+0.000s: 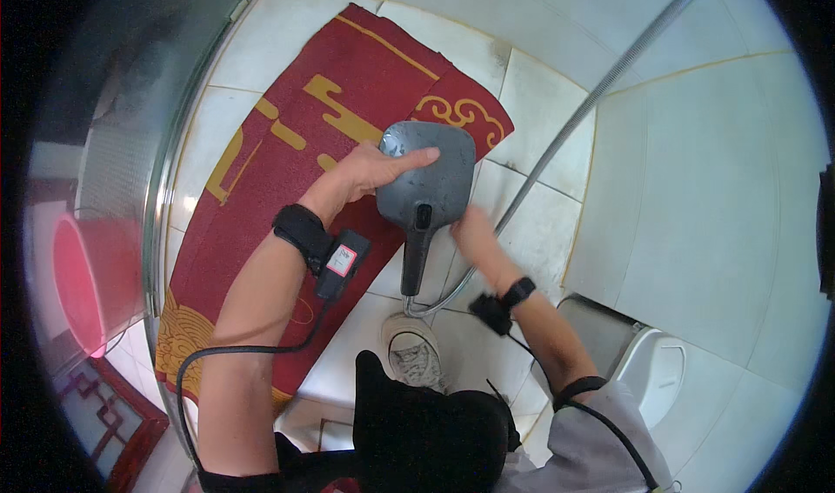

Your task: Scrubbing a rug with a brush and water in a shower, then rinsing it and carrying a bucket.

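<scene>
My left hand (385, 170) grips the side of a grey square shower head (434, 167), its thumb across the back face. The black handle hangs toward me and joins a metal shower hose (554, 144). My right hand (475, 232), slightly blurred, is beside the lower right edge of the shower head; its fingers are partly hidden, so I cannot tell whether they hold anything. Beneath lies a red floor mat (306, 167) with gold patterns, one end folded over, spread on white tiles (541, 102).
A glass shower door (163, 141) runs along the left, with a pink bucket (98, 284) behind it. The hose crosses up to the right. A white plastic object (655, 369) stands at the lower right. My shoe (414, 356) is on the tiles beside the mat.
</scene>
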Demonstrator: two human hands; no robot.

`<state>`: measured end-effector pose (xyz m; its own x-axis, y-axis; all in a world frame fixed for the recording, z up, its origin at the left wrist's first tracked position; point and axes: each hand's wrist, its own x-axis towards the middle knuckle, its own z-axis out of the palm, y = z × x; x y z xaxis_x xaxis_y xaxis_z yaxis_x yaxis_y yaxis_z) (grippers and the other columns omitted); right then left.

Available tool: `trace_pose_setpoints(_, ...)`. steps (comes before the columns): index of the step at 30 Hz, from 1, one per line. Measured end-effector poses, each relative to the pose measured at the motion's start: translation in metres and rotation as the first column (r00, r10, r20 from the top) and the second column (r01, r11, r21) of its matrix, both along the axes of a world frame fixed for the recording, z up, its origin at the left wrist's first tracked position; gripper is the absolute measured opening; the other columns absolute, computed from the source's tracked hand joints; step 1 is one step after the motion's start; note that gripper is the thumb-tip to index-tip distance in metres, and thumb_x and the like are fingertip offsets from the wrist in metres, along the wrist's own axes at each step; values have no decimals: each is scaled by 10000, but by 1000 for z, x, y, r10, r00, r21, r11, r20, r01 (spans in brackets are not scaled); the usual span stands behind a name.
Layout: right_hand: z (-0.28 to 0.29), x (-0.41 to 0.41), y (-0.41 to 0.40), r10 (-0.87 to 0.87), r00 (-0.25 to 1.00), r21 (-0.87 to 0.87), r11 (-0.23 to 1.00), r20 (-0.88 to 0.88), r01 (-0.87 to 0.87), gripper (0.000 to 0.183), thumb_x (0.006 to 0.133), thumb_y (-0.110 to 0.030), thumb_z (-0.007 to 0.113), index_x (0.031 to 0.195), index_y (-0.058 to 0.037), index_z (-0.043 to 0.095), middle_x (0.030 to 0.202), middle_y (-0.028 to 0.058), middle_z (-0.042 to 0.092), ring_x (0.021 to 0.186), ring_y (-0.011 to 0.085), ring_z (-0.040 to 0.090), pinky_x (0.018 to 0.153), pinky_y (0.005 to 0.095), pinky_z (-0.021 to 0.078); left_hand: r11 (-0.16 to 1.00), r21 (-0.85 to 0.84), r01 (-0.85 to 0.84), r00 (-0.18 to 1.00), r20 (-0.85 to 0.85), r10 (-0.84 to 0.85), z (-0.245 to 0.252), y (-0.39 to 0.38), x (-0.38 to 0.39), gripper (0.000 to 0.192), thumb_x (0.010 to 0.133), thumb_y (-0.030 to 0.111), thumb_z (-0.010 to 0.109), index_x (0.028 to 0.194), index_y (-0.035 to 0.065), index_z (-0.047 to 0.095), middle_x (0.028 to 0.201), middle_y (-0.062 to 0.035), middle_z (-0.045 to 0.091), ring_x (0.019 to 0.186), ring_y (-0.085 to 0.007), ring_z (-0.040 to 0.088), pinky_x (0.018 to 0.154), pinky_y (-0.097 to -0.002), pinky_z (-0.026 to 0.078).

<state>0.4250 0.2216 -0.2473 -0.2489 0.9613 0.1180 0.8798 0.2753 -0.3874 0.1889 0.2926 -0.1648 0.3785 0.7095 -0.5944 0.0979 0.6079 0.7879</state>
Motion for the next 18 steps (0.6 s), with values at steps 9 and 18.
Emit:
trace_pose_setpoints(9,20,18,72,-449,882,-199,860,142,470,560,864,-147,390,1351,-208,120,735,253,567,674,406,557,594,467,429,966,-222,-132,983,97,156,-42,10,24,765,605,478,724,1051,-96,485,933,-155,590,802,-211,597,656,-314,489)
trace_pose_setpoints(18,32,22,31,-169,978,-349,930,-123,117,575,827,-120,444,1339,-178,189,808,248,572,727,396,557,635,444,434,985,-82,-150,970,183,162,-24,0,32,743,634,469,709,1068,-93,491,995,-167,567,884,-203,569,736,-292,467)
